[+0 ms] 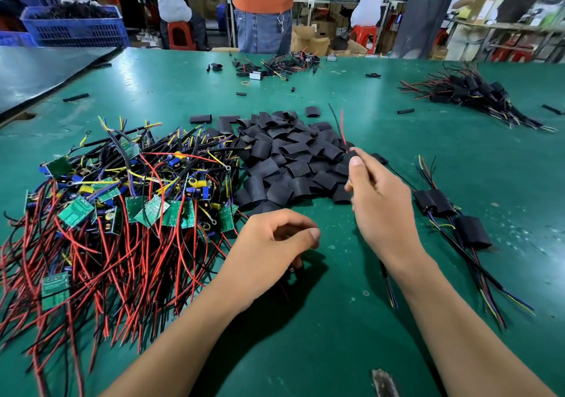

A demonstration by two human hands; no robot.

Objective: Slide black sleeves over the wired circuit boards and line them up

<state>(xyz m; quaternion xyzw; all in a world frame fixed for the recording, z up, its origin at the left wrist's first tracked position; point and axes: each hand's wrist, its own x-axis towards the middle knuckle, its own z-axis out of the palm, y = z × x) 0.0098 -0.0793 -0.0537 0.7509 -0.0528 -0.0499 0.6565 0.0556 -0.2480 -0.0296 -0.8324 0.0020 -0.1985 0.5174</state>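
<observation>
Heap of wired boards (116,200) left on the table (305,350), pile of sleeves (290,158) just right, sleeved boards (443,210) farther right.

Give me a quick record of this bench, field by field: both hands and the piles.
left hand: fingers curled over a small black piece, mostly hidden
right hand: pinches red and black wires, held up
bare boards: tangled wired heap, left
black sleeves: loose pile, centre
sleeved boards: short row, right of the right hand
far bundle: more sleeved boards, far right
table: green surface
</observation>
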